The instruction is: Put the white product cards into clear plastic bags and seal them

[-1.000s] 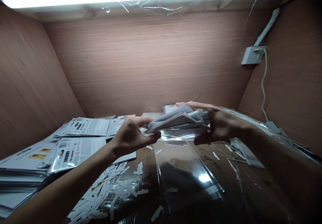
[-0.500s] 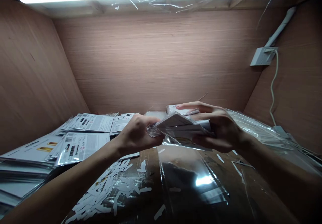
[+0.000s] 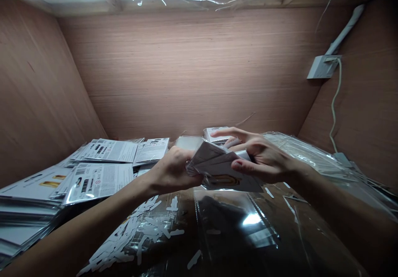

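Observation:
Between my hands, above the table, are a printed card [image 3: 228,171] with a gold picture on it and a clear plastic sleeve [image 3: 193,170]. My left hand [image 3: 174,167] is closed on the sleeve at the left end. On the right side, the thumb of my right hand [image 3: 261,156] presses on the card, with the index finger stretched out above. A white rolled or folded piece [image 3: 243,155] shows beside that thumb. How far the card sits inside the sleeve I cannot tell. Below them a clear plastic bag [image 3: 230,219] lies flat on the table.
Stacks of packaged cards [image 3: 99,181] fill the left side. White paper cut-outs [image 3: 124,239] are heaped at front left. Clear plastic sleeves [image 3: 298,152] are piled at right. Another card stack [image 3: 214,132] stands behind my hands. A socket box [image 3: 323,66] with a cable hangs on the wall.
The card has tilted so that its face with the gold picture shows more. My right hand has shifted left, its thumb now on the card's front. The whole view has moved slightly.

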Action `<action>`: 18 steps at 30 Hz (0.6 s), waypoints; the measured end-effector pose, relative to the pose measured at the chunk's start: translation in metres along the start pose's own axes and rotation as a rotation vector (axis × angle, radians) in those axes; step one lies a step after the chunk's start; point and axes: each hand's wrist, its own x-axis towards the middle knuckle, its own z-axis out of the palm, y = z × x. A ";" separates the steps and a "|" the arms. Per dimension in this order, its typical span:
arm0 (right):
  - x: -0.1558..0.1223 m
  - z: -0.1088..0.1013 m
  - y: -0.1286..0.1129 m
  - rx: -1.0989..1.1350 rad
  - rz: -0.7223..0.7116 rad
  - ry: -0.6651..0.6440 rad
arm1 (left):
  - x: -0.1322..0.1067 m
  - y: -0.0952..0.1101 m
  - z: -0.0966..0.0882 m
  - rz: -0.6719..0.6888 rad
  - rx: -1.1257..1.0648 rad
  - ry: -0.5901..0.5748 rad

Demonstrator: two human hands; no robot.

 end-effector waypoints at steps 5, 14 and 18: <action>-0.004 -0.001 0.002 0.084 0.094 0.169 | 0.000 0.002 -0.001 -0.014 -0.046 0.020; -0.008 0.001 0.016 0.065 0.143 0.229 | 0.003 -0.002 0.007 0.015 -0.050 -0.022; -0.003 -0.004 -0.003 -0.004 0.042 0.190 | 0.003 0.000 0.008 -0.013 -0.057 -0.034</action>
